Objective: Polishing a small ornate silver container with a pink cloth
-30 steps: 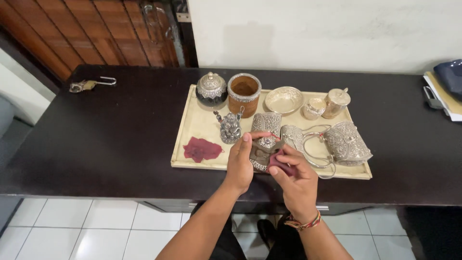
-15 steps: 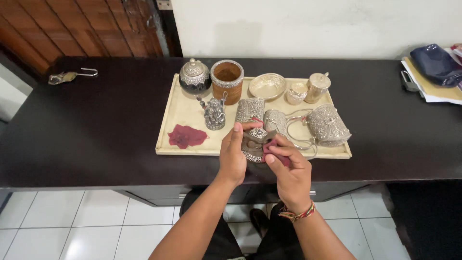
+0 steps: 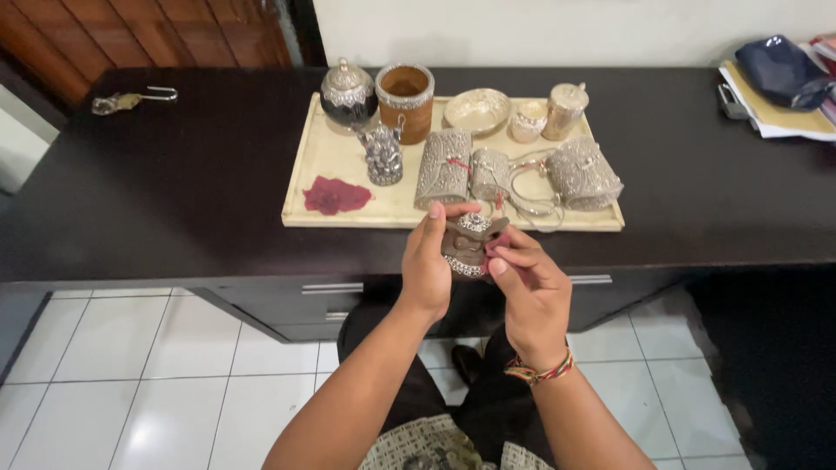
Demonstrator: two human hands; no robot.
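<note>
The small box (image 3: 468,245) is brown with bumpy silver trim. The tray (image 3: 348,209) is cream, the cloth (image 3: 334,195) on its left dark red, the table (image 3: 174,191) nearly black.

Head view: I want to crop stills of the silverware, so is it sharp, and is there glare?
Head view: the hands and the small brown silver-trimmed piece they hold look sharp; soft even light, only mild sheen on the dark table; silverware on the cream tray readable, fine engraving too small to judge.

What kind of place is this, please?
Probably a room in a home or small craft shop: a dark cabinet top with drawers, white floor tiles, and a tray of ornate silver vessels.
</note>
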